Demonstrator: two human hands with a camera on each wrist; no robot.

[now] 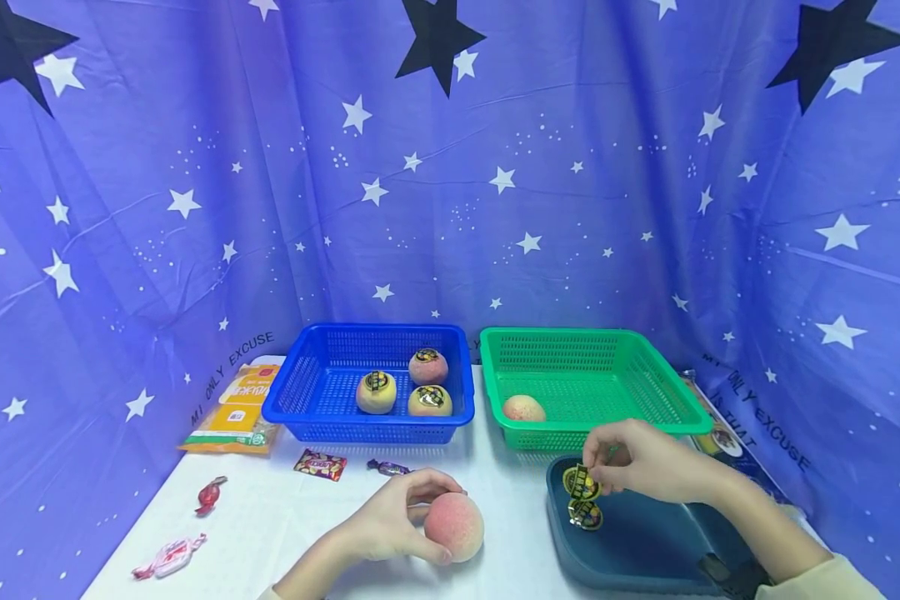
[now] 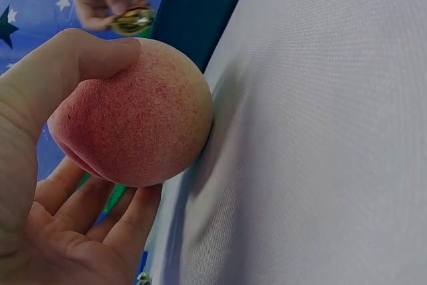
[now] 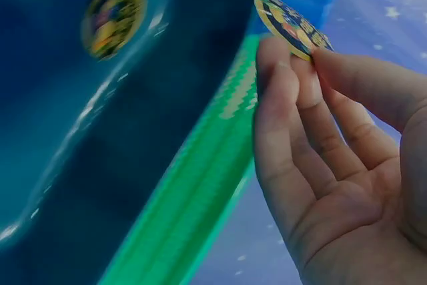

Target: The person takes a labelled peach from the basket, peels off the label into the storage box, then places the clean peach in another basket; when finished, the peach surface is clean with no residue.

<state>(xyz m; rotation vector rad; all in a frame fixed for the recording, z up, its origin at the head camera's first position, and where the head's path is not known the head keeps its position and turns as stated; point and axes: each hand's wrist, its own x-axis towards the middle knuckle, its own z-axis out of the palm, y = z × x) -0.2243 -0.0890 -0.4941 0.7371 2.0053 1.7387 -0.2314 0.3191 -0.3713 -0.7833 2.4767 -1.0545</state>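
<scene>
My left hand [image 1: 392,521] holds a pink and cream peach [image 1: 456,528] at the front middle of the table, thumb and fingers around its sides. In the left wrist view the peach [image 2: 137,115] is close to the white cloth. Over the dark blue tray [image 1: 648,546], my right hand [image 1: 637,462] pinches a round black and yellow sticker [image 1: 581,483] between thumb and fingertips. The right wrist view shows that sticker [image 3: 290,25] tilted, nearly edge-on. A second round sticker [image 1: 585,514] lies in the tray, just below the held one.
A blue basket [image 1: 367,433] holds three peaches with stickers. One peach [image 1: 524,408] without a visible sticker sits in the green basket [image 1: 600,333]. Wrapped candies [image 1: 320,465] lie at left, near a yellow packet [image 1: 236,412]. Another packet [image 1: 727,433] lies behind the right forearm.
</scene>
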